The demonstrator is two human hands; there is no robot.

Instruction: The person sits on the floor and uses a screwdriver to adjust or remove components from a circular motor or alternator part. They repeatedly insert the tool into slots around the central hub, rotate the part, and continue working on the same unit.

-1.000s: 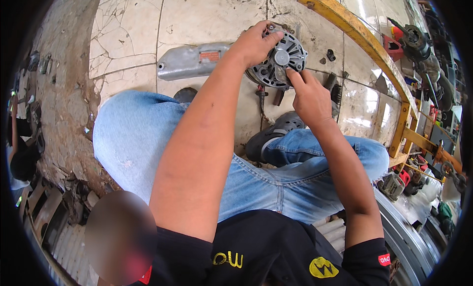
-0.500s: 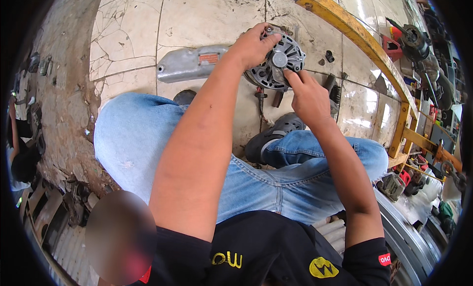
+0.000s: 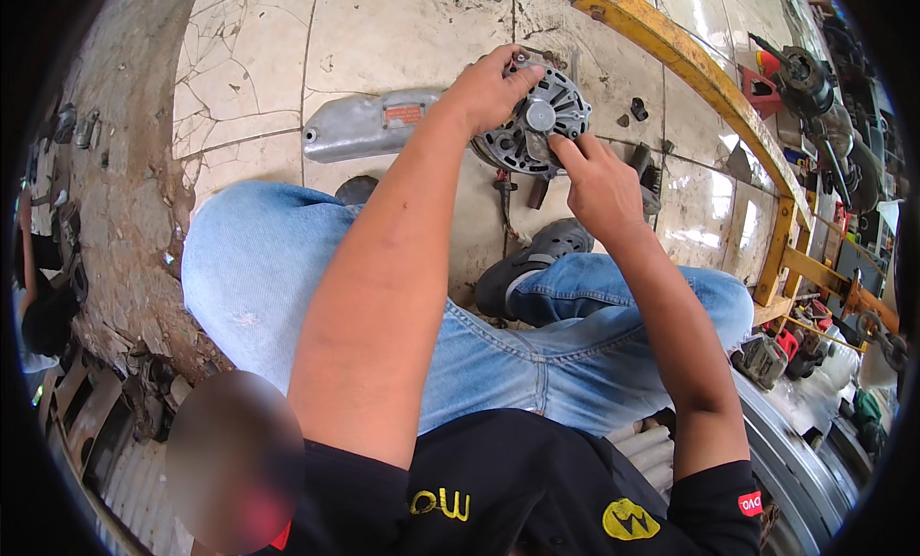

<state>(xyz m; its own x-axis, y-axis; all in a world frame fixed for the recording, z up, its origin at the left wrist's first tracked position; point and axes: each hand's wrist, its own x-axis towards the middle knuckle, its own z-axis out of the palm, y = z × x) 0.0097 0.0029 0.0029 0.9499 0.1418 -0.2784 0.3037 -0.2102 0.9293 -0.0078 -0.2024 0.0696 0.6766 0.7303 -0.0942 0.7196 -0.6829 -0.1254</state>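
Note:
A round grey metal alternator (image 3: 540, 114), with a slotted end cover and a round hub, stands on the floor tiles ahead of me. My left hand (image 3: 491, 88) is closed round its upper left rim, thumb on top of the cover. At its lower right, my right hand (image 3: 602, 177) has the fingers bent and pressed to the cover just below the hub. A small greyish flat piece (image 3: 540, 151) shows at those fingertips; I cannot make out its kind. The alternator's underside is hidden.
A long grey metal cover (image 3: 353, 127) with an orange label lies to the left. Dark cylindrical parts (image 3: 649, 177) and a small black piece (image 3: 639, 109) lie to the right. A yellow metal frame (image 3: 704, 65) curves along the right side. My shoe (image 3: 532, 264) is close below.
My right fingertips and the greyish piece shift very slightly on the alternator's cover. The left hand keeps its grip, and the whole view has drifted a little.

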